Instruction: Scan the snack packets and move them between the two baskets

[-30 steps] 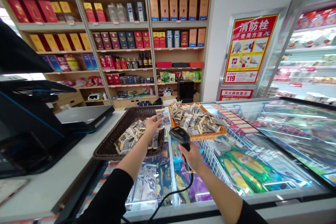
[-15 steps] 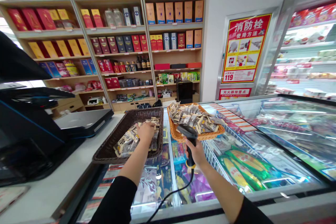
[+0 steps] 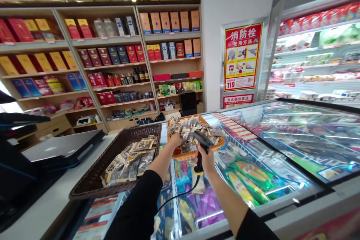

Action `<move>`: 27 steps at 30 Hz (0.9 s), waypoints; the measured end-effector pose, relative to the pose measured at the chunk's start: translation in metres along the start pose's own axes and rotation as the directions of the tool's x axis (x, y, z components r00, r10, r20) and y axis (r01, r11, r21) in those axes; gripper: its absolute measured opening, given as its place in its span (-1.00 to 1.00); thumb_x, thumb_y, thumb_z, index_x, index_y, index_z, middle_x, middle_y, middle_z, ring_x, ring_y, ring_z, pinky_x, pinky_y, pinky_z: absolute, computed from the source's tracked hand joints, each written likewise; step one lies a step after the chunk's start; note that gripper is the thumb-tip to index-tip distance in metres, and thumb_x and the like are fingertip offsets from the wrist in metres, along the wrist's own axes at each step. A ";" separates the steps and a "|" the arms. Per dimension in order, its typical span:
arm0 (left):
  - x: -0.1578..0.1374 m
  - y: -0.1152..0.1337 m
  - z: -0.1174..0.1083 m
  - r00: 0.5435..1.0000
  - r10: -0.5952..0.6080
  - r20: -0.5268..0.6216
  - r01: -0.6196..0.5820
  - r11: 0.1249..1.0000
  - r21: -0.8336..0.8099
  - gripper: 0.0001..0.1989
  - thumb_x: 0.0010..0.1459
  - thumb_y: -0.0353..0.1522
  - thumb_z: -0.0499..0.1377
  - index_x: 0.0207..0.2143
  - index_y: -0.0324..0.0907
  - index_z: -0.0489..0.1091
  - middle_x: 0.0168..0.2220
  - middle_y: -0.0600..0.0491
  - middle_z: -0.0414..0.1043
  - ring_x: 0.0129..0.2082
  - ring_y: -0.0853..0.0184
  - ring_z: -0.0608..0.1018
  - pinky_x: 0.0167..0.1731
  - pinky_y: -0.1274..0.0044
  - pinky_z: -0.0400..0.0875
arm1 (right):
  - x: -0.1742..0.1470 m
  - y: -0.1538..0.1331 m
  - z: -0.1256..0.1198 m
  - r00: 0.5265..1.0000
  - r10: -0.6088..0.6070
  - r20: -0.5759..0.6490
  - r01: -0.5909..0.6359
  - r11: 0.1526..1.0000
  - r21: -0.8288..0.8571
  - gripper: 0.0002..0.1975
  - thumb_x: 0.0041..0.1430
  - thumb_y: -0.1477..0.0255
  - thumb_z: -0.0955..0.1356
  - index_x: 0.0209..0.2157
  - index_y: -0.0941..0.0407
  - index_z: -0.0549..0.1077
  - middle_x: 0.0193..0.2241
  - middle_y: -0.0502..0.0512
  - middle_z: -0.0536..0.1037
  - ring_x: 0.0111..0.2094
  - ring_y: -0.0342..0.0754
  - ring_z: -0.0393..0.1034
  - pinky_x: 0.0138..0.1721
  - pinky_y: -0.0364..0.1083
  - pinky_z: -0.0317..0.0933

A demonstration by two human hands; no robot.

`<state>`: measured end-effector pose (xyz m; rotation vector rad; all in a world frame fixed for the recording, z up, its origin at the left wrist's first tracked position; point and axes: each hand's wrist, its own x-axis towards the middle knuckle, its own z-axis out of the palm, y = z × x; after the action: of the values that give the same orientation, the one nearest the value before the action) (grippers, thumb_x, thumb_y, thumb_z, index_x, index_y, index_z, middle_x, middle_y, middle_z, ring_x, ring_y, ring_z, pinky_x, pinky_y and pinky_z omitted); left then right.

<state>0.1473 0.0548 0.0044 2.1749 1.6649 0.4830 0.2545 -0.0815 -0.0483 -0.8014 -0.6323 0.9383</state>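
My right hand [image 3: 206,159] is wrapped round the handle of a black barcode scanner [image 3: 202,138], its head tilted over the orange wicker basket [image 3: 180,156]. A cable runs down from the scanner's grip. My left hand [image 3: 176,140] reaches in at the left side of that basket, fingers bunched among small snack packets [image 3: 191,123]; what they pinch, if anything, is hidden. To the left, a dark brown wicker basket [image 3: 84,180] sits tilted in view, with more beige and clear snack packets [image 3: 135,153] heaped in its right part.
Both baskets rest on the glass top of a chest freezer [image 3: 298,131] holding bagged goods. On the left counter stand a flat scale [image 3: 64,142] and dark checkout equipment [image 3: 14,172]. Shelves of boxed bottles [image 3: 118,56] line the back wall; a lit display fridge [image 3: 317,56] is at right.
My left hand has moved right, from the packets in the brown basket to those in the orange one. The view has turned right. The scanner stays in my right hand.
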 end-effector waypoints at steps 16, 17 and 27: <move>-0.048 -0.104 -0.064 0.963 -0.056 -0.262 -0.145 0.713 -0.686 -0.56 -0.18 0.00 0.27 -0.49 -0.21 0.41 -0.68 0.20 0.18 -0.67 0.49 0.26 -0.63 0.62 0.16 | -0.032 0.011 0.025 0.958 0.030 0.285 0.060 0.952 -0.301 -0.65 0.02 0.10 0.37 -0.43 0.11 0.33 -0.75 -0.14 0.30 -0.79 -0.17 0.16 -0.74 -0.17 0.07; -0.053 -0.110 -0.062 0.957 -0.074 -0.281 -0.149 0.703 -0.695 -0.56 -0.15 0.01 0.25 -0.52 -0.20 0.38 -0.69 0.21 0.17 -0.68 0.49 0.24 -0.65 0.62 0.13 | -0.036 0.015 0.031 0.945 0.039 0.326 0.075 0.941 -0.330 -0.66 0.04 0.10 0.36 -0.44 0.10 0.33 -0.76 -0.14 0.29 -0.79 -0.16 0.15 -0.74 -0.17 0.07; -0.058 -0.106 -0.051 0.955 0.022 -0.294 -0.254 0.569 -0.782 -0.56 -0.12 -0.02 0.25 -0.41 -0.23 0.47 -0.55 0.10 0.40 -0.50 0.38 0.41 -0.49 0.58 0.29 | -0.051 0.025 0.044 0.923 0.012 0.384 0.227 0.789 -0.571 -0.71 0.09 0.15 0.32 -0.46 0.09 0.33 -0.78 -0.10 0.30 -0.73 -0.08 0.25 -0.63 -0.13 0.13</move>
<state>0.0194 0.0283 -0.0044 1.5467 1.0025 1.3300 0.1863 -0.1037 -0.0506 -1.1536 -1.3492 0.7815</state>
